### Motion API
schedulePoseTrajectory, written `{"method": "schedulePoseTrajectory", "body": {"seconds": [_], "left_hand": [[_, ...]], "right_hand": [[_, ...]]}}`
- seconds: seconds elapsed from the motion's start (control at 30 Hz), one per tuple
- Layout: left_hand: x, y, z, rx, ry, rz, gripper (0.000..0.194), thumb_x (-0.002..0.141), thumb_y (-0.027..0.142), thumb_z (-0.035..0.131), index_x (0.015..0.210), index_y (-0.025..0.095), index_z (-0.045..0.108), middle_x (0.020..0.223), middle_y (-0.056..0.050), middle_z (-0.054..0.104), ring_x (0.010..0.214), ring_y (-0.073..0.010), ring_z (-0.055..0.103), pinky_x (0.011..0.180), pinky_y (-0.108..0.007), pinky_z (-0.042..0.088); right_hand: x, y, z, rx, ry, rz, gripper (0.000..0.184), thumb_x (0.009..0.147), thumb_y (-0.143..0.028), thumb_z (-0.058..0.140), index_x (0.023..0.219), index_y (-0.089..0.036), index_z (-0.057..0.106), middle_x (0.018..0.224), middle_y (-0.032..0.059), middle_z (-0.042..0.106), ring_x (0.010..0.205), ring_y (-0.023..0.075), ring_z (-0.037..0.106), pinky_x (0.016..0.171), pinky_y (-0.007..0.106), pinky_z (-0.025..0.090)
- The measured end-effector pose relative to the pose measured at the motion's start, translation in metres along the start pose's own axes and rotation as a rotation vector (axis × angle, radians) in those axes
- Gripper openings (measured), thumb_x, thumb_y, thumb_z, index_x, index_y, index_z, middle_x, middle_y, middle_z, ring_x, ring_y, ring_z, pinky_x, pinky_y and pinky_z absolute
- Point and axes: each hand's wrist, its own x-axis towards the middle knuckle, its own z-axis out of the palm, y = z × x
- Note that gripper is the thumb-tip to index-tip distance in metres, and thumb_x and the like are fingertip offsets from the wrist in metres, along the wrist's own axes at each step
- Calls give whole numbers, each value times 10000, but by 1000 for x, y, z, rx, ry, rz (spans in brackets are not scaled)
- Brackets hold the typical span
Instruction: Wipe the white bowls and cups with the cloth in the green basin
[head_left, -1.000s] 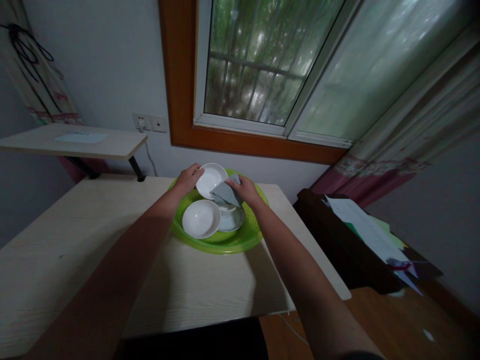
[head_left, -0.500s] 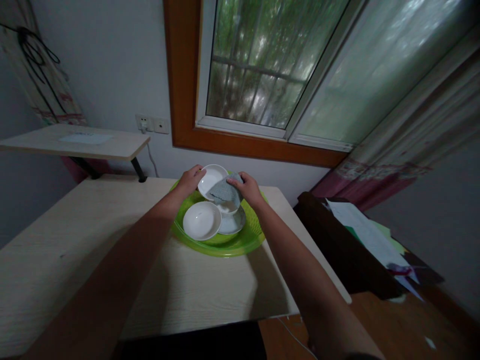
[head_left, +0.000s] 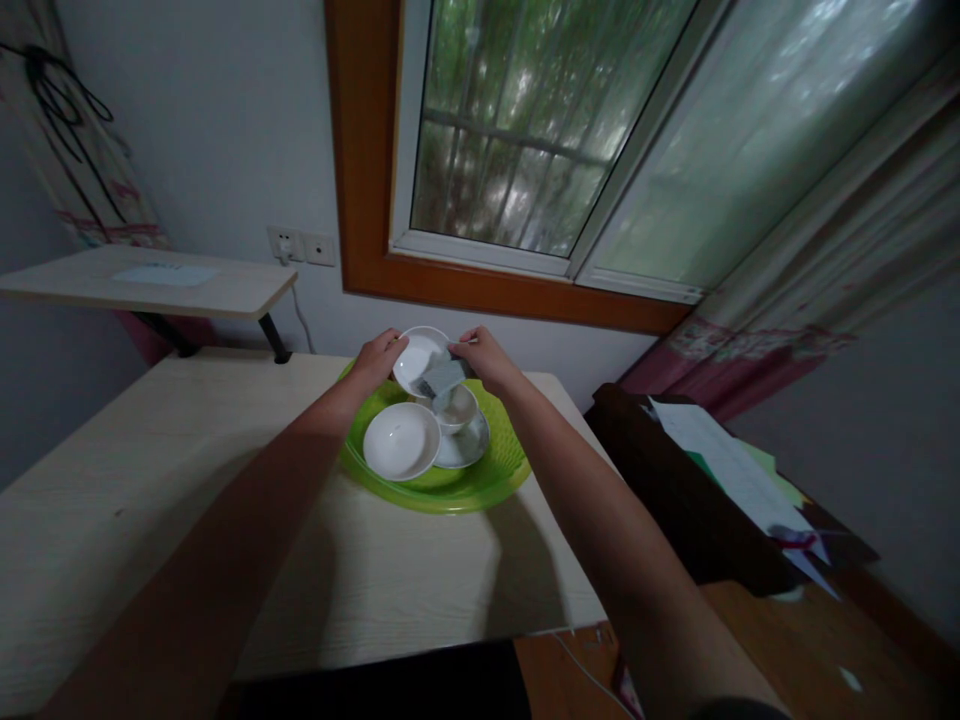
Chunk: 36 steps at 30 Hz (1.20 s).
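A white bowl [head_left: 417,358] is tilted toward me at the back of a green plastic basket [head_left: 501,478], with my left hand [head_left: 379,358] closed on its left rim. My right hand [head_left: 484,356] pinches a grey-blue cloth [head_left: 445,376], which hangs against the right side of that bowl. Below the cloth sits a smaller white bowl [head_left: 462,412], resting on or over a white plate [head_left: 466,446]. Another white bowl [head_left: 402,442] lies in the front left of the basket.
The basket stands on a light wooden table [head_left: 420,570]. A raised shelf [head_left: 247,290] with a paper on it is at the left. Behind are a wall socket [head_left: 286,244] and a window [head_left: 517,200]. A dark cabinet [head_left: 675,500] with papers is to the right.
My right hand has shifted slightly up and left with the cloth, which is now more bunched and uncovers more of the small bowl. My left hand still holds the tilted bowl.
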Motion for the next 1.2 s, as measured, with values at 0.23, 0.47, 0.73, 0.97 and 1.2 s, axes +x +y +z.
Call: {"method": "schedulePoseTrajectory", "body": {"seconds": [0.23, 0.47, 0.73, 0.97, 1.2], "left_hand": [[3, -6, 2, -12, -3, 7, 398, 895, 588, 544, 948, 208, 649, 850, -51, 662, 784, -205, 581, 691, -297, 460], [3, -8, 2, -35, -11, 4, 380, 906, 568, 530, 956, 207, 639, 815, -45, 638, 739, -201, 582, 614, -294, 435], [6, -14, 2, -23, -9, 36, 378, 902, 578, 533, 921, 213, 629, 809, -31, 636, 770, -201, 577, 660, -299, 432], [2, -8, 1, -56, -19, 13, 371, 904, 569, 537, 941, 213, 636, 824, -35, 651, 746, -195, 577, 628, -290, 440], [0, -4, 1, -66, -22, -23, 396, 883, 603, 552, 937, 220, 634, 824, -47, 662, 740, -204, 587, 642, -303, 464]], "right_hand": [[-8, 6, -8, -113, 38, 43, 264, 799, -271, 697, 928, -259, 467, 760, -57, 560, 619, 136, 511, 548, 234, 371], [-5, 5, -24, -312, -58, -109, 266, 725, -243, 691, 924, -260, 514, 715, -66, 584, 688, 163, 540, 613, 251, 347], [-8, -5, -23, -160, -62, -154, 216, 738, -251, 658, 901, -250, 516, 714, -62, 543, 674, 151, 508, 611, 258, 337], [-9, 3, -8, 151, -56, 93, 262, 773, -258, 641, 960, -271, 458, 719, -59, 563, 614, 159, 550, 554, 251, 367], [-6, 7, -3, -288, 99, -214, 210, 851, -286, 660, 1001, -257, 517, 854, -21, 621, 789, 184, 602, 756, 302, 460]]}}
